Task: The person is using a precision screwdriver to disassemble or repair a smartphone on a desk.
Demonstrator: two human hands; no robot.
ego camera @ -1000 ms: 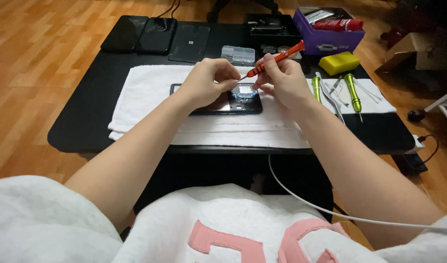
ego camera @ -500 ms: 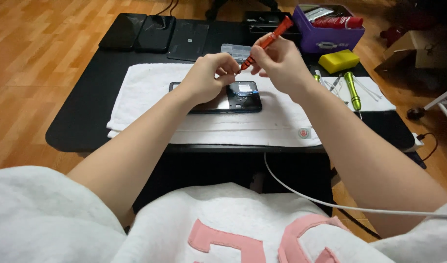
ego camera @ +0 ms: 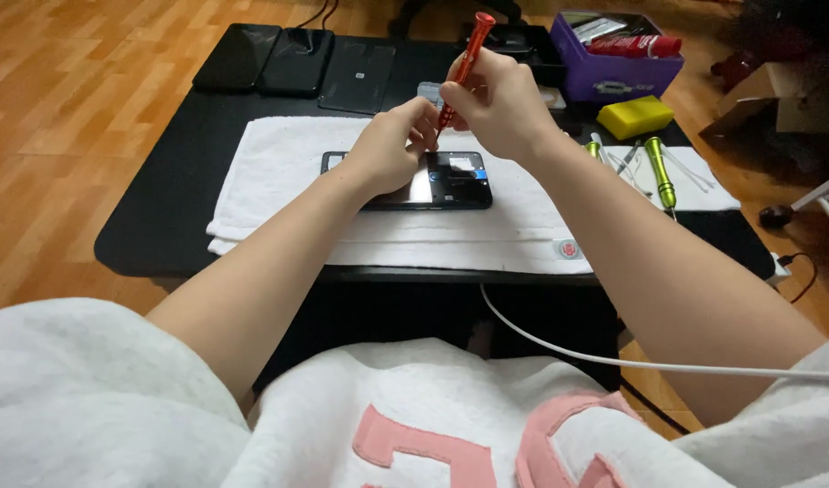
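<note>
Screwdriver grip first: right hand [ego camera: 496, 108] is closed around a slim red metal precision screwdriver [ego camera: 461, 65], fingers wrapped on the lower shaft, cap end pointing to 12 o'clock and slightly right, tip angled down toward the left hand's fingertips. Left hand [ego camera: 387, 154] is pinched nearly closed at the driver tip; whether it holds a tiny screw or bit, cannot tell, too small.

Both hands hover over an opened black smartphone with exposed internals [ego camera: 451, 181], lying flat on a white towel [ego camera: 279, 172] in the middle of the low black counter [ego camera: 152, 226].

Handling judgement:
- Driver: light, stiff, smooth barrel likely slippery; best held low on the knurled part, cap free to spin.
- Phone: thin, rigid but fragile with the back off; hold by the long edges, keep off the board and glossy panel. Towel gives grip and stops parts rolling.

Around it:
- 12 o'clock of the phone: small clear plastic parts box [ego camera: 430, 90], mostly hidden by the hands.
- 10–11 o'clock: three dark flat phones or panels in a row [ego camera: 297, 59].
- 1–2 o'clock: purple plastic bin with tools [ego camera: 618, 77], yellow sponge block [ego camera: 636, 116] just beside it.
- 3 o'clock: green metal screwdriver [ego camera: 660, 172] on a second white cloth with thin tweezers-like tools.
- 5 o'clock: white cable [ego camera: 613, 357] runs off the counter edge across the lap.
</note>
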